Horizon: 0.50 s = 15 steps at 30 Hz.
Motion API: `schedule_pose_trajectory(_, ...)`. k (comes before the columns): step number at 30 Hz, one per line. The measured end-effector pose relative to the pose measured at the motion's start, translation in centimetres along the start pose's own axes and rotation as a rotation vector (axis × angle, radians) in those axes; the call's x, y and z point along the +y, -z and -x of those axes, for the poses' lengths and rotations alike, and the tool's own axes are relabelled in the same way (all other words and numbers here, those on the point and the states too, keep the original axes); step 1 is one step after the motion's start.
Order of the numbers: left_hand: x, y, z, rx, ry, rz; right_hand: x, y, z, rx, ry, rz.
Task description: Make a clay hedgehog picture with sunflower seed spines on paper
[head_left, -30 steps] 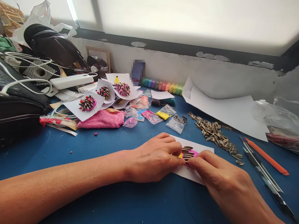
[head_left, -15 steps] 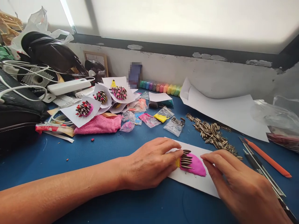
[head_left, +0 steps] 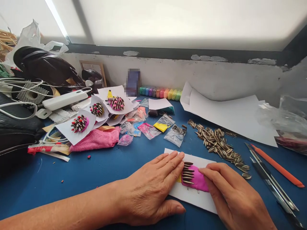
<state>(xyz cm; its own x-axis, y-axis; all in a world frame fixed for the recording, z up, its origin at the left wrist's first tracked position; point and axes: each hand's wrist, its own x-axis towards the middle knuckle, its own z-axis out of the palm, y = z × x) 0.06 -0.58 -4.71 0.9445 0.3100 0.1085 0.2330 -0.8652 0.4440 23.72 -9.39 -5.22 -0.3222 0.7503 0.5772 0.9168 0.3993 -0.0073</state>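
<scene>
A white paper card (head_left: 189,198) carries a flat magenta clay shape (head_left: 198,180) with a yellow clay part (head_left: 179,179) at its left end. Striped sunflower seeds (head_left: 188,175) stick in the magenta clay in a column near the yellow part. My left hand (head_left: 155,185) lies flat on the card's left side, fingers stretched out and thumb apart, hiding most of the yellow clay. My right hand (head_left: 230,191) is closed in a pinch, its fingertips over the right part of the magenta clay. Whatever sits between those fingertips is hidden.
A pile of sunflower seeds (head_left: 216,142) lies beyond my right hand, with pens (head_left: 271,179) and an orange tool (head_left: 278,166) to its right. Finished-looking seed-and-clay figures (head_left: 80,124) rest on papers at left, beside a pink cloth (head_left: 96,139). Clay bags (head_left: 163,123) lie mid-table.
My left hand has flattened, its fingers straightening and thumb coming into sight. The pinched right hand has moved left, from the clay's right edge to over the clay. The view has shifted slightly.
</scene>
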Motion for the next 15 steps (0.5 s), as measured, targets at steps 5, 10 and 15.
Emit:
schedule_pose_trajectory(5,0.07,0.28,-0.24,-0.022,0.001,0.006,0.44,-0.39,0.43,-0.041,0.017,-0.001)
schedule_pose_trajectory(10,0.12,0.44,-0.38,-0.041,0.008,-0.002,0.72,-0.67,0.87,-0.046,0.005,-0.025)
schedule_pose_trajectory(15,0.02,0.26,-0.29,-0.020,0.001,0.004,0.59,-0.74,0.89,-0.039,-0.010,-0.042)
